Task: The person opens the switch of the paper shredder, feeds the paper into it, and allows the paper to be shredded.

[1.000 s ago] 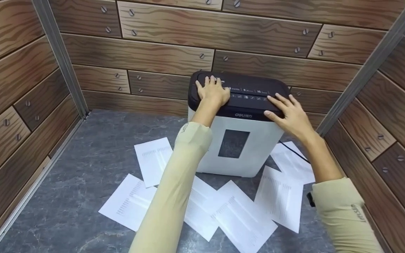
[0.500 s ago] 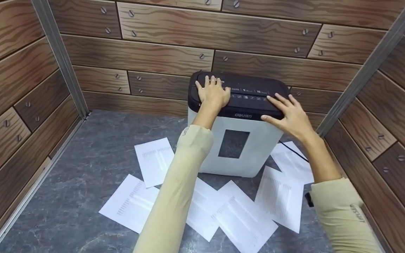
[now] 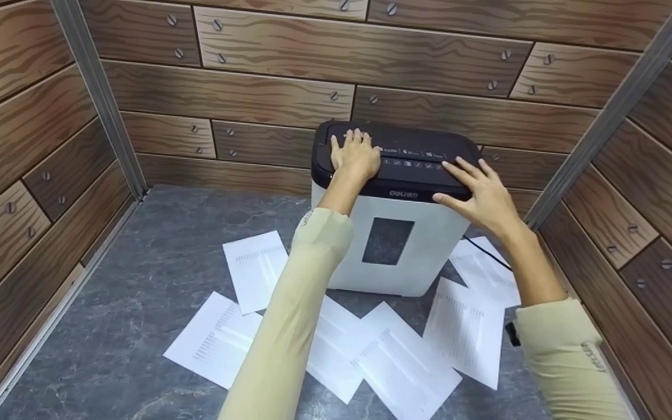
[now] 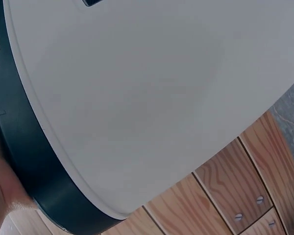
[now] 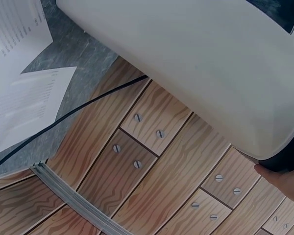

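A white paper shredder [image 3: 423,245] with a black top [image 3: 423,140] and a dark front window [image 3: 388,241] stands upright near the back wall. My left hand [image 3: 356,156] rests on the left part of its top, fingers extended. At the right end of the top, my right hand [image 3: 485,195] touches the edge with spread fingers, thumb toward the front. In the left wrist view, the shredder's white body [image 4: 137,98] fills most of the picture, and little of the hand shows. The right wrist view catches part of the right hand [image 5: 286,183] against the black rim.
Several printed paper sheets [image 3: 409,361] lie on the grey marbled surface [image 3: 120,326] in front of and beside the shredder. A black cord [image 3: 487,252] runs out on the right, over one sheet. Wood-patterned walls [image 3: 266,87] enclose the back and sides.
The right thumb has shifted slightly left along the front edge, and the left forearm has moved a little to the right. Both hands stay on the shredder's top.
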`<act>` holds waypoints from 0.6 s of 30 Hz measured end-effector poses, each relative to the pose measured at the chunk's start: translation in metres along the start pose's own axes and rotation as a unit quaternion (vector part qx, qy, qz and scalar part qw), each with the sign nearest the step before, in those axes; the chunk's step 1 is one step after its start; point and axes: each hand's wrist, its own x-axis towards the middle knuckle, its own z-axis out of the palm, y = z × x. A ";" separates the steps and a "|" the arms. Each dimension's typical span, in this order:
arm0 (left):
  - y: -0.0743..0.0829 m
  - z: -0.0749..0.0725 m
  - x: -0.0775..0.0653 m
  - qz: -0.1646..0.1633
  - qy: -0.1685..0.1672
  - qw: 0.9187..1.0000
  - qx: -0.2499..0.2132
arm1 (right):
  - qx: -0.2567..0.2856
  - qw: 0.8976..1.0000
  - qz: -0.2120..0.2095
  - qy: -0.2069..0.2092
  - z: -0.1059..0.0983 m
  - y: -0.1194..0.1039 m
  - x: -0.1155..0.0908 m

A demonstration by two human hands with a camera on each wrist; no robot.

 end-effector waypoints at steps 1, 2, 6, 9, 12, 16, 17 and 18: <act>0.000 0.001 -0.001 -0.001 0.004 1.000 -0.001 | 0.001 1.000 0.001 0.001 0.001 0.000 0.000; 0.000 0.002 -0.001 -0.003 0.005 1.000 -0.003 | 0.001 1.000 0.002 0.001 0.001 0.000 -0.001; 0.002 0.005 -0.001 -0.017 0.015 1.000 -0.001 | 0.004 1.000 0.002 0.004 0.002 0.000 0.000; 0.002 0.007 -0.001 -0.030 0.017 0.999 0.001 | 0.005 1.000 0.002 0.004 0.003 0.000 -0.001; 0.004 0.008 -0.001 -0.036 0.020 0.999 -0.003 | 0.006 1.000 0.005 0.006 0.003 0.000 -0.002; 0.004 0.008 -0.002 -0.038 0.023 0.999 -0.006 | 0.005 1.000 0.003 0.010 0.002 0.000 -0.002; 0.004 0.007 -0.002 -0.037 0.024 0.999 -0.006 | 0.005 1.000 0.002 0.011 0.002 0.000 -0.002; 0.004 0.007 -0.002 -0.036 0.025 0.999 -0.006 | 0.006 1.000 0.001 0.013 0.002 0.000 -0.001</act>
